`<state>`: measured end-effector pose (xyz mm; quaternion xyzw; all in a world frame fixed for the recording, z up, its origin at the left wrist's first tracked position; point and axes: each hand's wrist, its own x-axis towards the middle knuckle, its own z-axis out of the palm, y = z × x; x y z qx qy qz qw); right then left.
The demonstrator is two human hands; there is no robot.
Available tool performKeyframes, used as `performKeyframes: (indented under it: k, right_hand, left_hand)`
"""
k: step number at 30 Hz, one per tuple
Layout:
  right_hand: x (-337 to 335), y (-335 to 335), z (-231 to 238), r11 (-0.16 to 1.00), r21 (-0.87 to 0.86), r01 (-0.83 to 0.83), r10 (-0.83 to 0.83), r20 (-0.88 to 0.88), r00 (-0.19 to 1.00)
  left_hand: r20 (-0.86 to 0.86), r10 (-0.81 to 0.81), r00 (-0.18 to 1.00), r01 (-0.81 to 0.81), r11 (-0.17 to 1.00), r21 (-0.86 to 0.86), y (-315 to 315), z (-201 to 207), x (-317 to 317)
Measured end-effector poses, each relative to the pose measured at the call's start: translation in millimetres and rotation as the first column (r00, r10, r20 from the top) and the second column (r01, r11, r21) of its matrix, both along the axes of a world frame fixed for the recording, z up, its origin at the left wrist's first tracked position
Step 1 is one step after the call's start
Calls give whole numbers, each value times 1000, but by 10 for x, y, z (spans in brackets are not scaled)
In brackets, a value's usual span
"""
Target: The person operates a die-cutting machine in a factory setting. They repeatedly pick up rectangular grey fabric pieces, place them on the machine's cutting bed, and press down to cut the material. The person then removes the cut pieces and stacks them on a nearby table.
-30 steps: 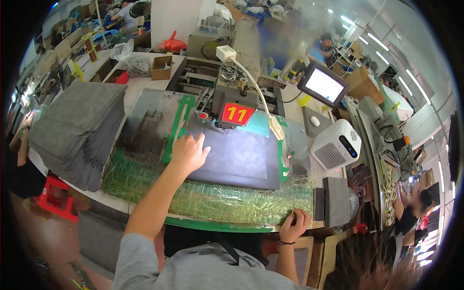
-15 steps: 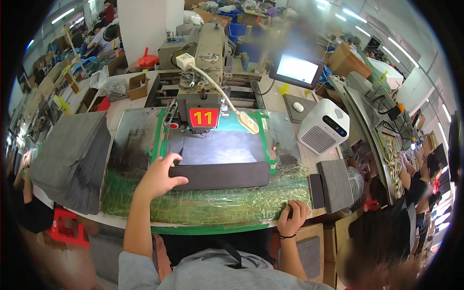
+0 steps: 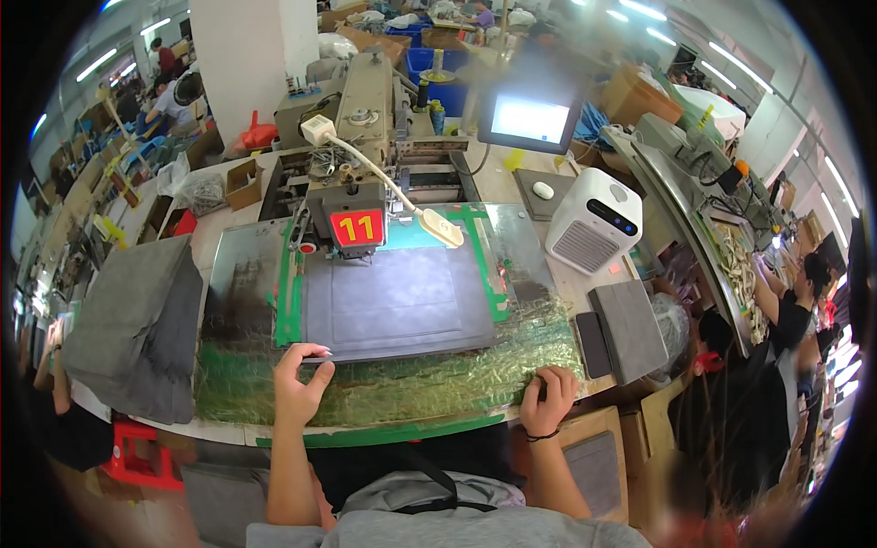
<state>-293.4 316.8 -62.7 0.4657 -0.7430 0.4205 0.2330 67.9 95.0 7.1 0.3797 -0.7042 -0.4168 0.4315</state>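
Note:
A dark grey sheet [image 3: 402, 331] with stitched outlines lies flat under the head of the sewing machine [image 3: 352, 205], its upper part brightly lit. My left hand [image 3: 300, 388] is by the sheet's front left corner, thumb and forefinger apart; I cannot tell whether the fingertips touch it. Loosely curled, my right hand [image 3: 550, 400] rests near the table's front right edge with nothing visible in it. Green tape [image 3: 289, 301] borders the sheet on both sides. A white bendable lamp [image 3: 442, 228] reaches over from the machine.
A tall stack of grey sheets [image 3: 132, 320] stands at left. To the right are a dark phone [image 3: 593, 345], a grey stack [image 3: 628, 331], a white fan unit [image 3: 594, 222], a mouse [image 3: 544, 190] and a lit screen [image 3: 530, 121]. A co-worker [image 3: 790, 301] is at far right.
The near part of the sheet, earlier folded up as a dark band, now lies flat. My left hand has come toward me, away from the machine. My right hand has barely moved.

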Motion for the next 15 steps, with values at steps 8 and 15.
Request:
performKeyframes:
  k: [8,15]
  right_hand:
    - [-10,-35,15,999,-33,-8,8,-1,1000]
    - [-14,-28,58,999,-26,-23,23,1,1000]
  left_hand:
    - [-80,-23,997,21,999,-26,-68,-269,79]
    - [-143,7,990,1,998,60,-50,-338,11]
